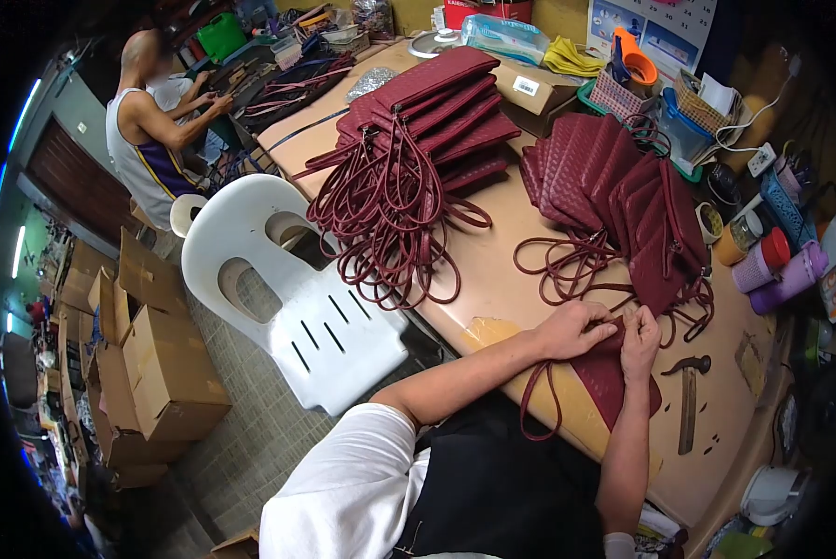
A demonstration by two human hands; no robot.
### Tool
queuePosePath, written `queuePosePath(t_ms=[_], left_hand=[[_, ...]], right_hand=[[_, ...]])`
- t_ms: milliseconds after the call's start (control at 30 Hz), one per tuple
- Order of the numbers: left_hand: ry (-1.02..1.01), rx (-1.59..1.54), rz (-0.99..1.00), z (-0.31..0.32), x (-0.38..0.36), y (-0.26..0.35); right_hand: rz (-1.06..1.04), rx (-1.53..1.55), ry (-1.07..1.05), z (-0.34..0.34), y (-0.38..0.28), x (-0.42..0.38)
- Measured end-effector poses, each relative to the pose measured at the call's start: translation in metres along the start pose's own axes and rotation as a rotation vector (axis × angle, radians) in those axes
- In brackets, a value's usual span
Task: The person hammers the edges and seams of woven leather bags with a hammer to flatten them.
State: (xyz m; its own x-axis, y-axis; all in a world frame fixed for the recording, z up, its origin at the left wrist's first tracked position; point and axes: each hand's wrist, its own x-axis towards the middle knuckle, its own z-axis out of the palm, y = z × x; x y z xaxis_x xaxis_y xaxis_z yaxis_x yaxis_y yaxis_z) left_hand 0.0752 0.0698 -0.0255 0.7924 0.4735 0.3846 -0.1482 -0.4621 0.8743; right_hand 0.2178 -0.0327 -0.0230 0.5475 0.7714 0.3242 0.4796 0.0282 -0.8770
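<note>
Near the table's front edge lies a dark red pouch (606, 374), its strap looping down on the left. My left hand (578, 330) is closed at the pouch's upper edge, fingertips pinched. Right beside it, my right hand (640, 343) pinches the upper right part of the same pouch. Whatever small part sits between the fingertips is too small to tell. Just beyond my hands, a fanned row of red pouches (613, 186) rests with straps trailing. A taller stack of red pouches (436, 112) stands to the left, many looped straps hanging over the table edge.
A hammer (688, 405) lies right of my hands, small dark bits beside it. A white plastic chair (329, 321) stands left of the table (492, 265). Baskets and jars (744, 228) line the right side. Cardboard boxes (171, 359) and another person (148, 130) are at left.
</note>
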Motion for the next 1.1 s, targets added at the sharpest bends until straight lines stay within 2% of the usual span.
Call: queuePosePath(t_ms=[33,100,133,233,300,433,533,600,733,800,900,1000,1100], left_hand=[[-0.001,0.000,0.001,-0.001,0.001,0.000],[-0.170,0.089,-0.113,-0.004,0.004,-0.003],[-0.169,0.091,-0.113,-0.004,0.004,-0.005],[-0.144,0.087,-0.104,0.002,0.004,-0.012],[0.035,-0.023,0.011,0.005,0.003,-0.012],[0.064,-0.090,-0.004,0.003,0.000,-0.005],[0.006,-0.134,-0.088,0.000,0.002,-0.003],[0.048,0.115,0.010,-0.002,0.002,-0.007],[0.076,0.119,0.082,0.000,0.001,-0.006],[0.117,-0.042,0.053,0.001,0.002,-0.007],[0.080,-0.072,0.006,-0.002,0.002,-0.004],[0.044,-0.056,-0.096,-0.004,0.002,0.002],[0.089,0.049,-0.107,0.000,0.002,-0.004]], right_hand=[[0.000,0.000,0.001,-0.001,-0.001,-0.001],[0.014,0.006,-0.073,-0.001,-0.003,-0.002],[0.013,0.007,-0.074,0.001,-0.002,-0.001],[-0.040,-0.005,-0.048,0.007,-0.004,0.000],[0.000,-0.023,-0.014,0.007,-0.012,0.000],[-0.016,-0.017,-0.052,0.000,-0.006,-0.002],[-0.011,-0.018,-0.051,-0.001,-0.002,-0.002],[0.004,-0.108,-0.068,0.000,0.000,-0.002],[-0.020,-0.124,-0.086,0.003,-0.002,-0.002],[-0.043,-0.154,-0.112,0.004,-0.007,-0.002],[-0.075,-0.131,-0.108,0.005,-0.017,-0.002],[-0.069,-0.164,-0.141,0.003,-0.016,-0.003],[-0.062,-0.213,-0.159,0.001,-0.015,-0.004]])
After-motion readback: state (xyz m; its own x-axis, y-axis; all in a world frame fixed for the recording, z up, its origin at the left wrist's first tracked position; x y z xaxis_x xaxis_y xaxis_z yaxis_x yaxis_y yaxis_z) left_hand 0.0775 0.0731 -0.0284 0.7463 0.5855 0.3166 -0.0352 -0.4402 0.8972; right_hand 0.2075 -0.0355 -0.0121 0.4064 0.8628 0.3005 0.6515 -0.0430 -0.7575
